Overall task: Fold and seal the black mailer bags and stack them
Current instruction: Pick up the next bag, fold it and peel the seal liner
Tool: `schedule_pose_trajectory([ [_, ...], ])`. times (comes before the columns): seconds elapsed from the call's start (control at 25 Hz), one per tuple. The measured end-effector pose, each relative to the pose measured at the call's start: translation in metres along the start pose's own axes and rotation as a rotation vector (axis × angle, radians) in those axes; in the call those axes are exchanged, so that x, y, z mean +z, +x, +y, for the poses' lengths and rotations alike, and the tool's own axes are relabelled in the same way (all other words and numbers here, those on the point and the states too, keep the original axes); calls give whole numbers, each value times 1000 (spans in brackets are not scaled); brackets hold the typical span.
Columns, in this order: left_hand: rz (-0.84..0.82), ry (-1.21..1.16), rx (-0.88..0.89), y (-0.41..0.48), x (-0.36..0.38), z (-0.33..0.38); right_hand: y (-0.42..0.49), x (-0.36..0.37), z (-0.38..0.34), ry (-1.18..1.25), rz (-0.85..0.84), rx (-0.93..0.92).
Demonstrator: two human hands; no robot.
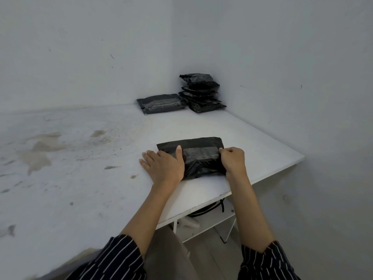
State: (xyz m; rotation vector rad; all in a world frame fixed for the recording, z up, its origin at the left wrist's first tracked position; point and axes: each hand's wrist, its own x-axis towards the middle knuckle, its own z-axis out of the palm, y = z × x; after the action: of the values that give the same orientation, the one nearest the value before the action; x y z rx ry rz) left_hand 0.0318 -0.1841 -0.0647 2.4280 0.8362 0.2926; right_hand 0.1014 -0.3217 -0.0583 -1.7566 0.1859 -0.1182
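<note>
A black mailer bag [198, 156] lies on the white table [101, 158] near its right front edge, with a grey strip across its top. My left hand [163, 164] lies flat with straight fingers on the bag's left end, thumb on the strip. My right hand [232, 159] is curled at the bag's right end and pinches the edge of the bag there. A stack of several black mailer bags [201, 92] stands in the far corner against the wall. One more flat black bag [161, 103] lies just left of the stack.
The table top is stained on its left half. Walls close off the back and right side. Under the table's right edge is a white shelf [203, 225] with a black cable and a pale object on it.
</note>
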Motion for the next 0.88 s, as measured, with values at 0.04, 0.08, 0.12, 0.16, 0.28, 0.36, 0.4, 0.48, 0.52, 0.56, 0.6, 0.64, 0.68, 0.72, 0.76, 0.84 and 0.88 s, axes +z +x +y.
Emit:
schedule_pose_trajectory([
  [0.04,10,-4,7,3,-1,-2,0,1,0,32,-15,-8],
  [0.08,20,-10,16,8,-2,-5,-1,1,0,71,-32,-20],
  [0.12,30,-24,28,12,-4,-8,-2,1,-1,111,-49,-27],
  [0.16,48,-49,44,17,-7,-11,-3,1,-2,146,-70,-29],
  [0.28,77,-250,61,25,-22,-14,0,3,-13,205,-108,-17],
  [0.36,2,-499,-7,38,-34,-14,7,10,-22,228,-118,-1],
  [0.4,-71,-644,-84,46,-40,-14,11,14,-29,239,-122,6],
  [0.48,-276,-916,-247,63,-56,-13,20,25,-42,258,-130,20],
  [0.52,-413,-993,-294,69,-63,-11,25,30,-49,271,-136,27],
  [0.56,-527,-1027,-315,73,-71,-9,31,35,-57,287,-147,33],
  [0.6,-596,-1031,-320,78,-77,-6,38,42,-64,298,-157,41],
  [0.64,-625,-1018,-316,85,-82,-3,46,49,-71,298,-173,51],
  [0.68,-630,-1014,-313,92,-86,0,56,56,-77,293,-200,69],
  [0.72,-611,-1018,-316,100,-89,3,66,63,-81,285,-237,87],
  [0.76,-576,-1026,-324,110,-92,5,75,70,-85,266,-287,100],
  [0.84,-512,-1039,-326,131,-92,8,89,81,-93,135,-414,91],
  [0.88,-486,-1036,-315,141,-90,10,96,86,-95,64,-477,89],
])
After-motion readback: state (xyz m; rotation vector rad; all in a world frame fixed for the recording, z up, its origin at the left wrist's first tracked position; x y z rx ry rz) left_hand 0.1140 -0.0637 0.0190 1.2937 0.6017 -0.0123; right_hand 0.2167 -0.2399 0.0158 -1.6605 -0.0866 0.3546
